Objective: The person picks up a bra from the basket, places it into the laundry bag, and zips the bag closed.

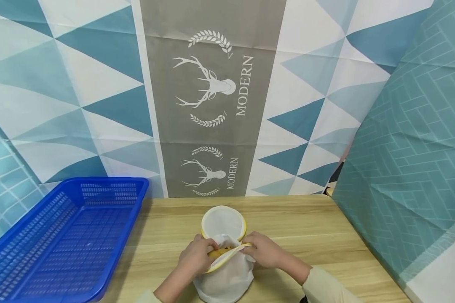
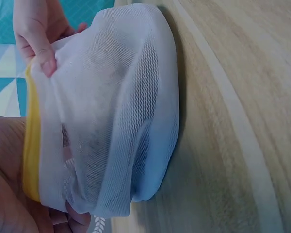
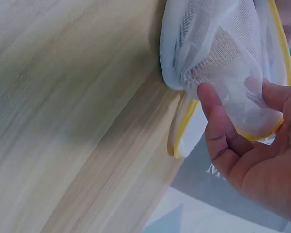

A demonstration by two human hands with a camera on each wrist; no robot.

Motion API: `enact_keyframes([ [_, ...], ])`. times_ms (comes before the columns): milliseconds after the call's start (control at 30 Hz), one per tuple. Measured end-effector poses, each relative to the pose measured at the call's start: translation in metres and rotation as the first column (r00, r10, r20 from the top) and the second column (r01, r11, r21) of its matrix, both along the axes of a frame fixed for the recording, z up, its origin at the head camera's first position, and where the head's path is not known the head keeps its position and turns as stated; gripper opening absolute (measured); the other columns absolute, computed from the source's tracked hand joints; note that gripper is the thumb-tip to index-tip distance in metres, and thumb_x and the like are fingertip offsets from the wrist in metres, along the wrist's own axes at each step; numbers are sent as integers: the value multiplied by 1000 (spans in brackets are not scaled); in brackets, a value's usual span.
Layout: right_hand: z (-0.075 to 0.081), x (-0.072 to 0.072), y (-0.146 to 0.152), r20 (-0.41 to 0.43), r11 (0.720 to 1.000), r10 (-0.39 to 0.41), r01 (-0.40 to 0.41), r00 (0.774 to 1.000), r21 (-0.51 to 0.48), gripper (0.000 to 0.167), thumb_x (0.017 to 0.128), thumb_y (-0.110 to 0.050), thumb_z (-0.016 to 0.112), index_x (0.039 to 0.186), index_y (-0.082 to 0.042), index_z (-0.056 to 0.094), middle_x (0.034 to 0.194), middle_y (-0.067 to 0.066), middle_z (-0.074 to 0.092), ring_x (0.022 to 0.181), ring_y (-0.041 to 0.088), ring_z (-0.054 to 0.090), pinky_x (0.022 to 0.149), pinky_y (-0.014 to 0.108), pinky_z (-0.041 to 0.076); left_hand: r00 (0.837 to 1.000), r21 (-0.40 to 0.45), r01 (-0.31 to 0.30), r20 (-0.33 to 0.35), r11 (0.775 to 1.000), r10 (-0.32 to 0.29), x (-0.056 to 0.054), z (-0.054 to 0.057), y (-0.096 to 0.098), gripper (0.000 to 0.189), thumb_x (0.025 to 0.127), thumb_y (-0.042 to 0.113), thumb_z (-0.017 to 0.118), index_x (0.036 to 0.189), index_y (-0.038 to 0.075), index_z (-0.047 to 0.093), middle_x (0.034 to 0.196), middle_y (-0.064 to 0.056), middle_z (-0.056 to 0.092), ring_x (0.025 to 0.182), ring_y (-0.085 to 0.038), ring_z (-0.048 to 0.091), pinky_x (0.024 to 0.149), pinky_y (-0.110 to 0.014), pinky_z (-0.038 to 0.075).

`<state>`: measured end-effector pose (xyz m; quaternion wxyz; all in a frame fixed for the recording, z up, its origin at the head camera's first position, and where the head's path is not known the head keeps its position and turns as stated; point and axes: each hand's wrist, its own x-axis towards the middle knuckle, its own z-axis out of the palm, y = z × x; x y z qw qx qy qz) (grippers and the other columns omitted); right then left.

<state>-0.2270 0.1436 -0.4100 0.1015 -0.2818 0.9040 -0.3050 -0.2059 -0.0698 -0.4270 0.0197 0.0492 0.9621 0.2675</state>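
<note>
A white mesh laundry bag (image 1: 225,280) with yellow trim stands on the table, its round lid (image 1: 223,223) folded back behind the opening. Inside the mouth shows a yellow-orange item (image 1: 218,253) with dark spots; its kind is unclear. My left hand (image 1: 196,256) grips the left side of the rim, fingertips at the opening beside that item. On the opposite side my right hand (image 1: 264,250) pinches the yellow-edged rim. In the right wrist view, the right hand's thumb and fingers (image 3: 218,121) hold the mesh between them. The left fingers are partly hidden behind the bag in the left wrist view.
A blue plastic basket (image 1: 115,252) with perforated sides is at the left of the wooden table (image 1: 295,223). Patterned cloth (image 1: 212,126) hangs along the back, and a teal sheet (image 1: 413,168) borders the right side.
</note>
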Motion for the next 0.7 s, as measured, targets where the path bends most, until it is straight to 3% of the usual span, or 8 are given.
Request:
enact_keyframes([
  [133,2,0,3,90,998,-22,27,996,-56,15,92,-25,58,83,-14,62,103,7,57,79,13,51,57,23,47,1000,18,26,-8,999,-26,-2,-2,-4,13,76,22,76,87,21,69,89,-5,51,70,-18,49,53,-34,40],
  [267,2,-1,6,101,996,-11,19,995,-82,18,88,-36,64,91,-18,61,105,2,54,85,12,49,64,24,45,994,78,106,-31,991,-104,-5,-2,-12,13,75,23,76,86,19,70,89,-10,53,72,-19,49,57,-36,42],
  [400,2,-3,7,75,992,5,4,997,-124,24,85,-44,65,100,-26,62,113,1,51,94,15,47,69,25,42,984,167,176,-7,970,-177,-10,2,-21,16,75,26,77,87,16,72,98,-17,56,88,-28,55,76,-48,47],
  [500,3,-5,5,35,986,-2,8,999,-164,18,88,-42,61,95,-26,65,111,0,53,90,13,47,67,24,42,977,234,206,6,950,-214,-14,6,-25,16,77,28,75,87,16,73,105,-19,59,100,-37,55,84,-55,45],
  [700,0,-8,0,-44,966,-137,124,990,-226,24,91,-38,58,80,-18,66,97,0,59,71,9,44,61,22,39,949,303,305,-21,903,-313,-21,9,-32,13,86,22,65,90,13,74,105,-10,67,107,-36,57,91,-53,44],
])
